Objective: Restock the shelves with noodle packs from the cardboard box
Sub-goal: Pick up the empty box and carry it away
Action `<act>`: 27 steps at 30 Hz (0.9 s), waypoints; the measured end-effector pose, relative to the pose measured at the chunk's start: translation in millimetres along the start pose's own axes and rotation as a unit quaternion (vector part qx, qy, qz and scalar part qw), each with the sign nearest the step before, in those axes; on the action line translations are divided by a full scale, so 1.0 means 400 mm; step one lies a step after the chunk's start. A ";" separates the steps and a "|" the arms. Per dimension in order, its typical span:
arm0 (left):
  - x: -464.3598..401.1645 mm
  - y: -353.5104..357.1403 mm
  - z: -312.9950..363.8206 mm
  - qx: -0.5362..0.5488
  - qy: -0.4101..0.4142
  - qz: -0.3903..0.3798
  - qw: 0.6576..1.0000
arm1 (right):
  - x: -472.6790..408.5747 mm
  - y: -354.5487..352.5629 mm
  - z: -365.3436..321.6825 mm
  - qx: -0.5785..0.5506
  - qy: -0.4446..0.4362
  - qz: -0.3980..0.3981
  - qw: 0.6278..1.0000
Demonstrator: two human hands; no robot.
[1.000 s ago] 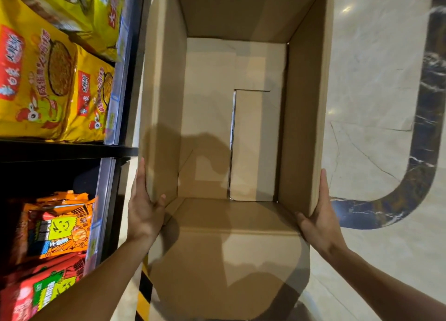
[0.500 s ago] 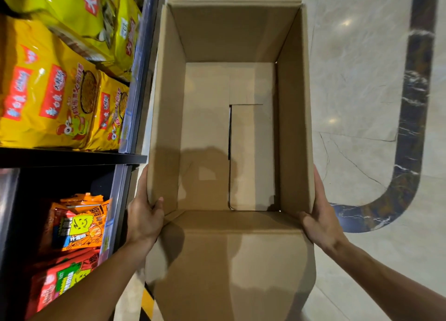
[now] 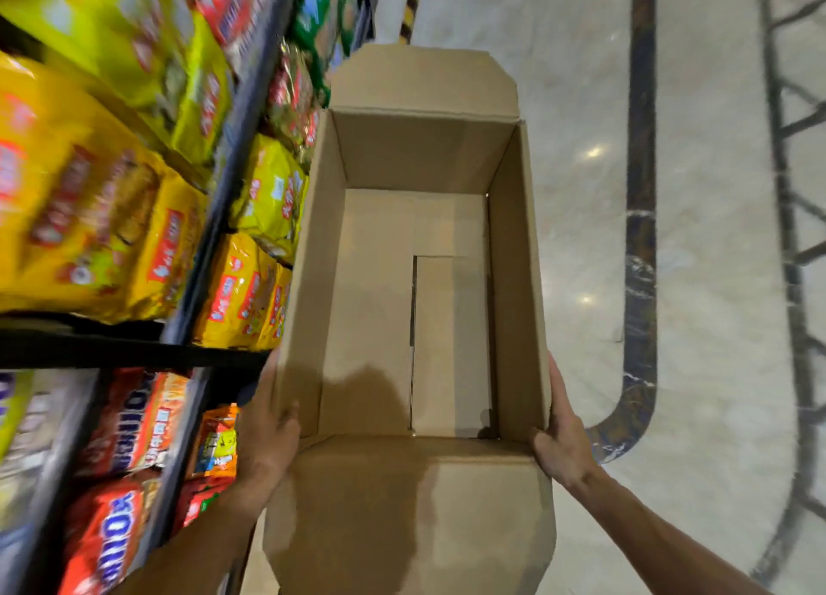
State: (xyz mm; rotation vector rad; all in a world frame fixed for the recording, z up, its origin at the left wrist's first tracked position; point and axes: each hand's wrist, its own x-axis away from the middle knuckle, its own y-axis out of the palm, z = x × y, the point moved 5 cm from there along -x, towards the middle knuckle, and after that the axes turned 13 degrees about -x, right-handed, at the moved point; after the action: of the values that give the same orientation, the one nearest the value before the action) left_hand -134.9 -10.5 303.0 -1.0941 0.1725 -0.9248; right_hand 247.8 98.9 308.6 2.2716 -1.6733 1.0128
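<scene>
The brown cardboard box (image 3: 514,304) is held in front of me with its flaps open; its inside shows only bare cardboard. My left hand (image 3: 266,438) grips the box's left wall near the near corner, thumb hooked over the rim. My right hand (image 3: 561,438) holds the right wall, fingers flat along the outside and thumb at the near corner. Yellow noodle packs (image 3: 89,219) fill the shelf to the left, with more yellow packs (image 3: 243,295) just beside the box.
A black shelf board (image 3: 134,348) runs left of the box, with red and orange packs (image 3: 129,420) below it. Pale marble floor (image 3: 715,281) with a dark inlaid curve lies to the right. A dark metal truss (image 3: 793,281) stands at the far right.
The box has moved away from me and a little right along the shelving, still in both hands. My view has swung up, showing more shelves and the box's far flap.
</scene>
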 end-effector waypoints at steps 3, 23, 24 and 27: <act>0.046 -0.164 0.132 0.021 0.032 0.012 0.999 | 0.127 -0.073 -0.188 0.014 -0.029 0.006 0.999; 0.278 -0.814 0.679 0.197 0.158 0.051 0.966 | 0.731 -0.440 -0.858 -0.018 -0.245 0.122 0.962; 0.286 -0.819 0.698 0.199 0.169 0.052 0.964 | 0.740 -0.451 -0.860 -0.017 -0.252 0.123 0.960; 0.304 -0.824 0.774 0.207 0.200 0.043 0.957 | 0.752 -0.495 -0.861 -0.015 -0.256 0.132 0.958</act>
State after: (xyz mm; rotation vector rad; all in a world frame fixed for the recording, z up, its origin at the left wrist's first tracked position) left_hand -73.8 68.5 760.5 -0.5019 0.3389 -1.0400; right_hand 322.0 100.2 801.2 2.4804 -2.2155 0.4404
